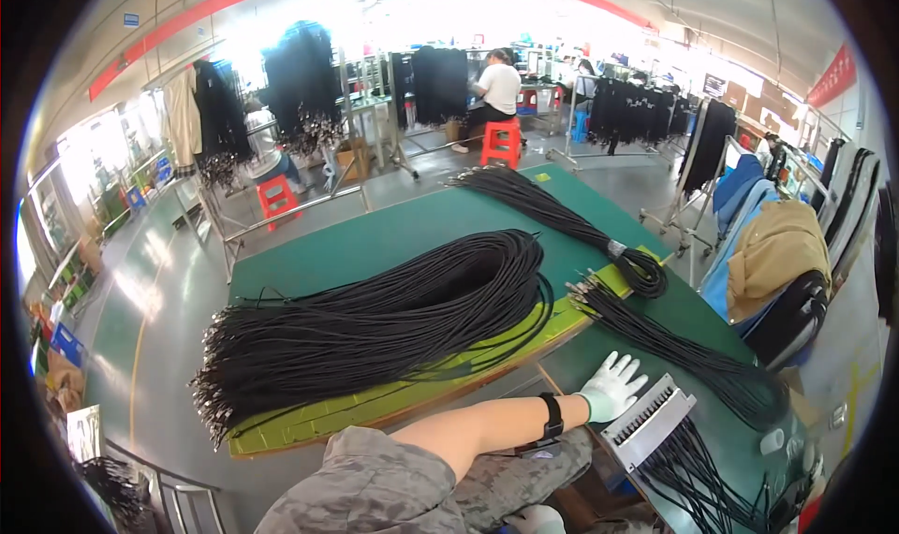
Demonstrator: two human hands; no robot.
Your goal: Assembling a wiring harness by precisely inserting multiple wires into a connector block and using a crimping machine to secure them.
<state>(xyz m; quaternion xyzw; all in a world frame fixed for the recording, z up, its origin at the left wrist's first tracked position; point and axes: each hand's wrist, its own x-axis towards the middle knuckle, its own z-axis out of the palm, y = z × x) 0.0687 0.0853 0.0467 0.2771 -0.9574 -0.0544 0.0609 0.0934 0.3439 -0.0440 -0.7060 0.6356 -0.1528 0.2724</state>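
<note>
Green-topped bench (328,261), mid-frame: looped bundle of thin black cords (421,300), metal tips grouped left, probably for alignment. Silver slotted metal block (649,422), lower right, likely spaces its cords. White-gloved left hand (613,391) beside it, fingers spread, empty. White-gloved right hand (538,520), bottom edge: can't tell fingers.

Wears grey camo slv. (379,464), blk wrist strap (552,416) & wht glove (612,391).

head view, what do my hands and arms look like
The left hand is white-gloved, with a black band around the wrist. That forearm is bare below a grey camouflage sleeve. What seems to be the right hand shows only partly, also in white; its sleeve cannot be made out.
</note>
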